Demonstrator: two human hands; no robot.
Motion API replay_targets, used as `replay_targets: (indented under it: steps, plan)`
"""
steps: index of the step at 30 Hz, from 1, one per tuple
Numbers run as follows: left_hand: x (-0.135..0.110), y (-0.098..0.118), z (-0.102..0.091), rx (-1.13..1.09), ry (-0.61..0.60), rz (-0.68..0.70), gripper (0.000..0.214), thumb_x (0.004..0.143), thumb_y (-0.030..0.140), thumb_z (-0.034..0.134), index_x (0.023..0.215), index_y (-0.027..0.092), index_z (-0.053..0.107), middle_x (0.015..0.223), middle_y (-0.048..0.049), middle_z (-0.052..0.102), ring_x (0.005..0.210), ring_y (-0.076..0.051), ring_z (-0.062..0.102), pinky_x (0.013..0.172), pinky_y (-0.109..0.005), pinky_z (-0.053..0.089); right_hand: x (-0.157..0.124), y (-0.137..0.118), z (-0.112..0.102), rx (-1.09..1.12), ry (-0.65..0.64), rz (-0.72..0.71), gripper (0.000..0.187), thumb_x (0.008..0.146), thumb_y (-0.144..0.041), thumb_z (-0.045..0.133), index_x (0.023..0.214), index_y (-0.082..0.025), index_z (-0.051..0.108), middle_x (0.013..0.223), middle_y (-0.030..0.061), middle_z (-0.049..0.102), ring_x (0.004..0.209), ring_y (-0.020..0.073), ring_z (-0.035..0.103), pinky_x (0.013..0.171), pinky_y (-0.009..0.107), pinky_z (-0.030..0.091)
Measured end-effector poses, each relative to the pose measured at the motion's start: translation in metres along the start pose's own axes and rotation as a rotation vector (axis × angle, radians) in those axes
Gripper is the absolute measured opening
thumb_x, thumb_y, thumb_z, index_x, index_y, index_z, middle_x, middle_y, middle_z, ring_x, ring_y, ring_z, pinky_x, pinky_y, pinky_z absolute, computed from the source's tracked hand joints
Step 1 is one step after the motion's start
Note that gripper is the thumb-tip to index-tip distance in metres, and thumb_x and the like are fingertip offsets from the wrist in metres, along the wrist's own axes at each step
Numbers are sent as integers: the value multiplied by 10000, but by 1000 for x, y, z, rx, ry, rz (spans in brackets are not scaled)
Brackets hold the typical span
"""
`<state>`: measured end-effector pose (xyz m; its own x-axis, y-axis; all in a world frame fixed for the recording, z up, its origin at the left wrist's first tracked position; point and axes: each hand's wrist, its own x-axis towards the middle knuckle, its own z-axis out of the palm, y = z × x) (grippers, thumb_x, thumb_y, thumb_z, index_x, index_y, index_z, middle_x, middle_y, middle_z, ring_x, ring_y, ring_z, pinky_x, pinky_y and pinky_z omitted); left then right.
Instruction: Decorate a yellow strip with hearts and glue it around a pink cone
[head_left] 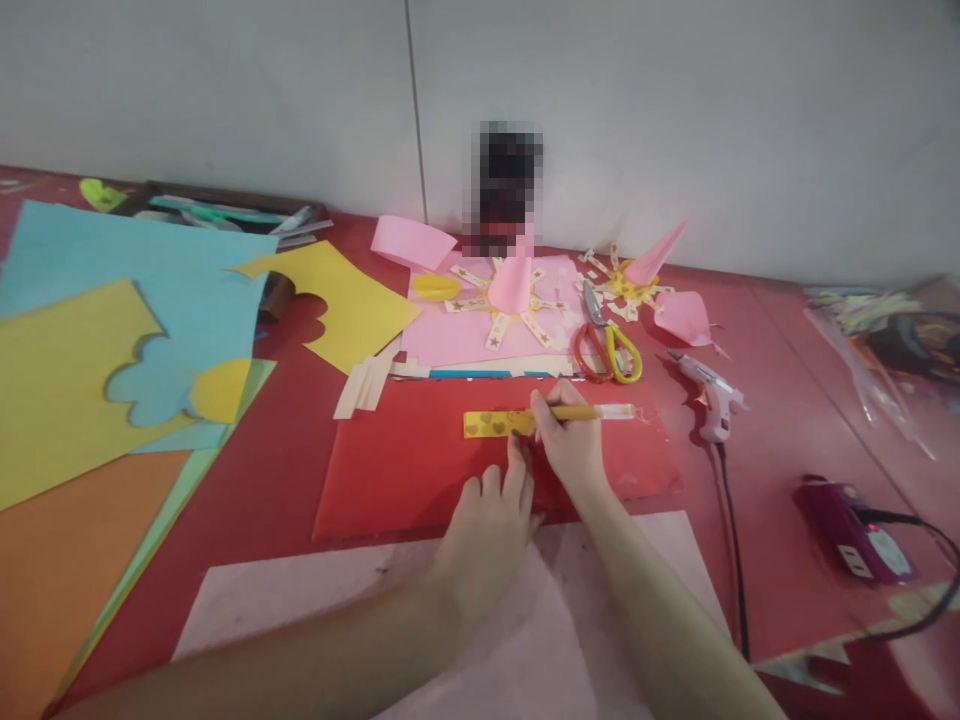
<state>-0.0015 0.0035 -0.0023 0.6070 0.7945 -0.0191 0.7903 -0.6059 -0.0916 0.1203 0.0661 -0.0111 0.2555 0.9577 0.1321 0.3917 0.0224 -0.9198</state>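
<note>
On the red board (397, 480) lies a short yellow paper strip (487, 424) with brownish heart shapes drawn along it. My right hand (571, 445) grips a pen (581, 412) with an orange-gold barrel and a clear end, its tip hidden by my fingers at the strip's right part. From below, my left hand (491, 510) reaches in with its fingers extended, the index fingertip touching the strip's lower edge. Behind the board, a pink cone (512, 285) stands amid white star-marked strips on pink paper (442, 340). Scissors (604, 340) with red and yellow handles lie beside it.
A glue gun (709, 395) with a black cord lies at right, near a purple power socket box (855, 530). Cut yellow sheets (67, 390), blue paper (150, 250) and orange paper (82, 560) cover the left. A second pink cone (656, 255) stands at the back by the wall.
</note>
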Motion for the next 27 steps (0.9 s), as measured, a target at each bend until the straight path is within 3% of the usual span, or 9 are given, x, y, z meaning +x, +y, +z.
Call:
replay_targets:
  steps: [8,27]
  plan:
    - [1,0,-3,140,-10,39,453,866,287,321,1250,74,433,1294,-170,448,706,-185,483,564,-330,415,0,1,0,-30,2,22,280,793,-305,472,574,-227,315,445,-76,367,443,98,414,474,237,345]
    - [0,0,-2,142,-6,39,464,870,300,305,1260,78,421,1300,-170,444,720,-189,489,580,-331,421,0,-3,0,56,-60,35,304,793,-389,519,577,-210,400,432,-67,482,432,91,483,500,226,391]
